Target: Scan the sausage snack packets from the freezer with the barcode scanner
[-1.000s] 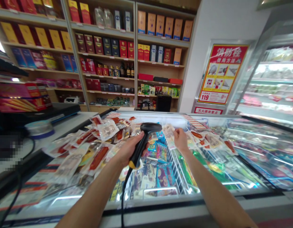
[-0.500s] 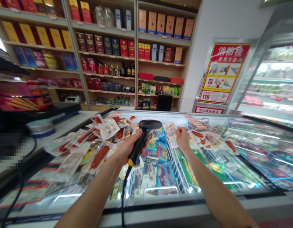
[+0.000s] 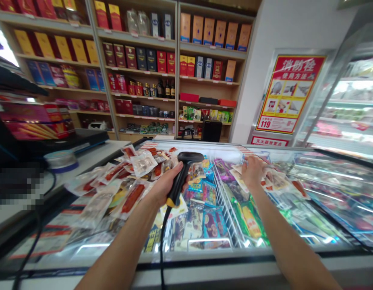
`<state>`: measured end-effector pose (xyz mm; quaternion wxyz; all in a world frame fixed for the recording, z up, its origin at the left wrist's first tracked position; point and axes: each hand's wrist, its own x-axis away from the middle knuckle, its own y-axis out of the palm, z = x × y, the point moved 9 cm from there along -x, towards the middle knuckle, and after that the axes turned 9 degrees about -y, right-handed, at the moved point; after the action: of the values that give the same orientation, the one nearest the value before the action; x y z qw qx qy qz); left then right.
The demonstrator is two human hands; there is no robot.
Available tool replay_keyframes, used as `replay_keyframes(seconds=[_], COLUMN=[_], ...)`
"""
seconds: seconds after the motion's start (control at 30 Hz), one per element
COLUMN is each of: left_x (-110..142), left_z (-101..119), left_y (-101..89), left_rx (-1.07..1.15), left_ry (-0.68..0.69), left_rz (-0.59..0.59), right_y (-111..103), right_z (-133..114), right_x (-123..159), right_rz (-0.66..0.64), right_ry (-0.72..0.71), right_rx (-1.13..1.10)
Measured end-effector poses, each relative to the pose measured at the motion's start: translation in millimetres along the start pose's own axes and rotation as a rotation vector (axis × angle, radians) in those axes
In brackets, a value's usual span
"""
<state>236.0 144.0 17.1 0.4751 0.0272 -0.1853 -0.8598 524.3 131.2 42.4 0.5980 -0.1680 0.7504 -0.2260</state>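
My left hand [image 3: 166, 183] is closed around the handle of a black barcode scanner [image 3: 182, 177] with a yellow base edge; its head faces right and a black cable hangs down from it. To the right, my right hand [image 3: 253, 172] grips a clear vacuum-sealed food packet [image 3: 238, 177], partly hidden behind the fingers, above the freezer's glass top. Close by on that side lie several sealed packets [image 3: 275, 179], some with reddish sausage. Left of the scanner spreads a heap of sealed packets, among them a reddish-brown sausage packet [image 3: 133, 198] and a pale packet [image 3: 143, 163].
Beneath the packets is a glass-topped chest freezer [image 3: 204, 254] with wire baskets [image 3: 227, 205] of coloured frozen packs. On the left counter [image 3: 92, 161] stand a roll of tape [image 3: 61, 160] and pink-red boxes [image 3: 38, 123]. Shelves [image 3: 138, 72] of boxed goods line the back wall.
My right hand has moved right with the packet, uncovering purple and green packs in the freezer. The left hand keeps the scanner in nearly the same place. The view has shifted slightly.
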Motion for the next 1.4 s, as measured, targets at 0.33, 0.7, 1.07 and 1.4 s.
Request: replay_keyframes(seconds=[0.33,0.7,1.07,1.4], left_x=[2.4,1.1,-1.4,-0.5], left_z=[3.4,2.6,-0.1,-2.3], left_y=[-2.9,-1.8,1.4,1.8], left_rx=[0.019,0.028,0.02,0.021], left_ry=[-0.018,-0.002,0.02,-0.008], left_rz=[0.04,-0.002,-0.05,-0.037], right_y=[108.9,89.0,101.2,105.7], right_z=[-169.6,-143.7,-134.0,-119.9], right_x=[33.8,44.3,4.6,23.0], right_rz=[-0.675,-0.822,-0.667,-0.814], right_ry=[-0.691,-0.638,-0.377,-0.409], right_rx=[-0.187,0.17,0.041,0.118])
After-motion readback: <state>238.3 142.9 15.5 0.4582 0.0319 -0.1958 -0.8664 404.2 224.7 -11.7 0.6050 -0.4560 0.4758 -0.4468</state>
